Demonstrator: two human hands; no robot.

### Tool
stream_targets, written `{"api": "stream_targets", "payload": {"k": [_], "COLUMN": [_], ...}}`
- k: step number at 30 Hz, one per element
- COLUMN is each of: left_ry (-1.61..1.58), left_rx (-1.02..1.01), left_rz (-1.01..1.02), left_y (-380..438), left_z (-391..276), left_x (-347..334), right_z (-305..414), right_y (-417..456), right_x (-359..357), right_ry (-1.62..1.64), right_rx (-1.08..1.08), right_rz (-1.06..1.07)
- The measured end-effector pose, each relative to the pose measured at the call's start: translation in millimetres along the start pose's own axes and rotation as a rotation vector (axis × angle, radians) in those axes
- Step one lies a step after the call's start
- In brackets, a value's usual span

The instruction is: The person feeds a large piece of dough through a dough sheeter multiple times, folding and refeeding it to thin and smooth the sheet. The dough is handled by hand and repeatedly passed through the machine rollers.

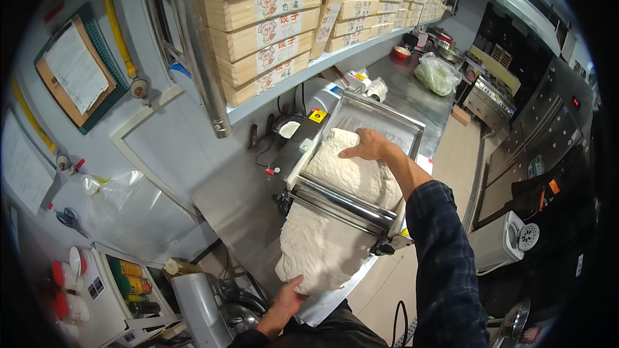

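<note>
A thick slab of pale dough (333,159) lies on the far side of a dough sheeter's steel roller (346,200). On the near side a broad, rough-edged dough sheet (321,246) spreads from under the roller towards me. My right hand (370,145) reaches over the machine and rests on the far slab, thumb and fingers spread on its top. At the sheet's near left edge, my left hand (290,295) grips the dough, with the thumb on top and the fingers hidden beneath. The sheeter's steel-framed tray (387,118) extends beyond the far slab.
The machine stands on a steel worktable (227,198). A shelf of stacked wooden boxes (263,24) overhangs its wall side. Further along are a bagged leafy vegetable (437,75) and a red bowl (401,51). A bowl of white contents (289,129) sits behind the machine's motor housing.
</note>
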State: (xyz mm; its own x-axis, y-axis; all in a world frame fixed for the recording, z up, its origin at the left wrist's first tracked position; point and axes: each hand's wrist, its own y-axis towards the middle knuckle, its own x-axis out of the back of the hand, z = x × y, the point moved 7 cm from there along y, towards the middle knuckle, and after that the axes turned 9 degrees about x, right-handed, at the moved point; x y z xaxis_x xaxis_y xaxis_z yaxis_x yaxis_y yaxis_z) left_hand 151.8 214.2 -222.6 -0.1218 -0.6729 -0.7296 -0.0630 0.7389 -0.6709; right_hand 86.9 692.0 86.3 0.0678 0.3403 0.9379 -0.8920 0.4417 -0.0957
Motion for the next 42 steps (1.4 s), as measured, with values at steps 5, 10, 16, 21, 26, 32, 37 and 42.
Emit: {"api": "stream_targets", "payload": {"k": [5, 10, 16, 21, 26, 32, 37, 42], "left_ry": [-0.002, 0.028, 0.079, 0.057, 0.039, 0.095, 0.090, 0.191], "left_rx": [-0.003, -0.004, 0.018, -0.009, -0.021, -0.038, -0.083, -0.178], "left_rz": [0.065, 0.079, 0.072, 0.057, 0.103, 0.153, 0.161, 0.122], "left_y": [-11.7, -23.6, -36.3, -44.3, -33.0, -31.3, -44.5, -54.6], "left_z": [-1.7, -7.1, -9.2, -7.3, -2.7, -0.1, -5.2, -10.1], "left_x": [-8.1, -8.9, -13.6, -14.9, 4.9, 2.7, -11.7, -14.6], "right_z": [25.5, 39.8, 30.1, 25.7, 35.4, 62.2, 76.8, 79.8], "right_y": [-15.0, -22.3, -15.1, -12.1, -13.0, -36.6, -56.3, -52.2], "right_x": [1.6, 2.0, -9.5, -10.4, -8.3, -1.4, -3.3, -5.1], "right_ry": [-0.078, -0.098, -0.054, -0.021, -0.009, -0.066, -0.132, -0.152], "right_rx": [0.021, -0.071, -0.038, -0.083, -0.019, 0.008, 0.019, -0.005], "right_rz": [-0.102, -0.015, -0.031, 0.089, 0.021, -0.070, -0.216, -0.131]}}
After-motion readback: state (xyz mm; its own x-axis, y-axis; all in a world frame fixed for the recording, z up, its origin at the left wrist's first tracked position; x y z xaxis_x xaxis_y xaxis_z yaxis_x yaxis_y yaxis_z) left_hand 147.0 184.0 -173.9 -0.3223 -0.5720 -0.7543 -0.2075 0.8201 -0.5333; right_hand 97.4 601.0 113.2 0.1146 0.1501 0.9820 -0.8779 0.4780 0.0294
